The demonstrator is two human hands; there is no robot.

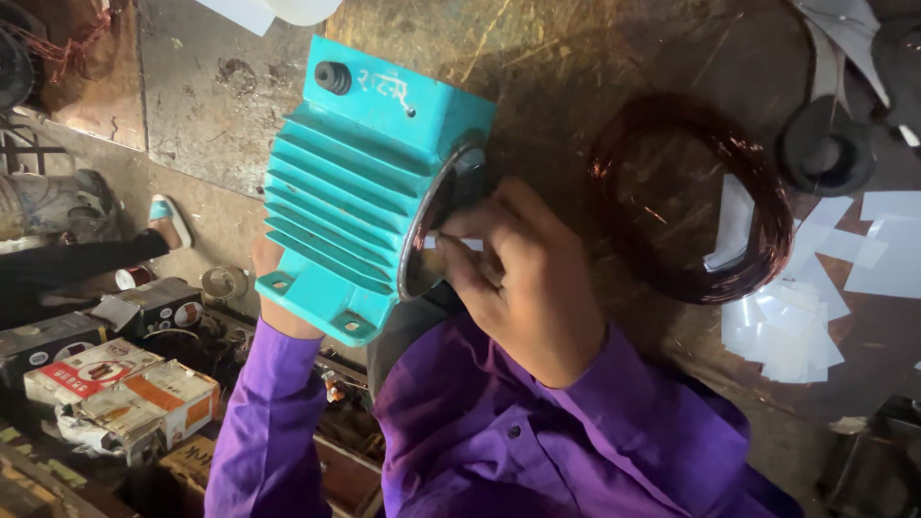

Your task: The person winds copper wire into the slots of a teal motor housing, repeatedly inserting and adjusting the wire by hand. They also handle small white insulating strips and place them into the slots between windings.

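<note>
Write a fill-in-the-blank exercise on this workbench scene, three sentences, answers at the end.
1. The finned motor housing is painted ____.
2. The right hand pinches a small white paper strip at the housing's open ____.
3. The copper wire coil lies on the workbench beside a pile of white ____ pieces.

Answers: teal; end; paper

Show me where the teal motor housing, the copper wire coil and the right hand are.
teal motor housing (336,197), head view, on its ribbed side.
copper wire coil (767,225), head view, on the right arc of the loop.
right hand (513,278), head view, back of the hand.
</note>
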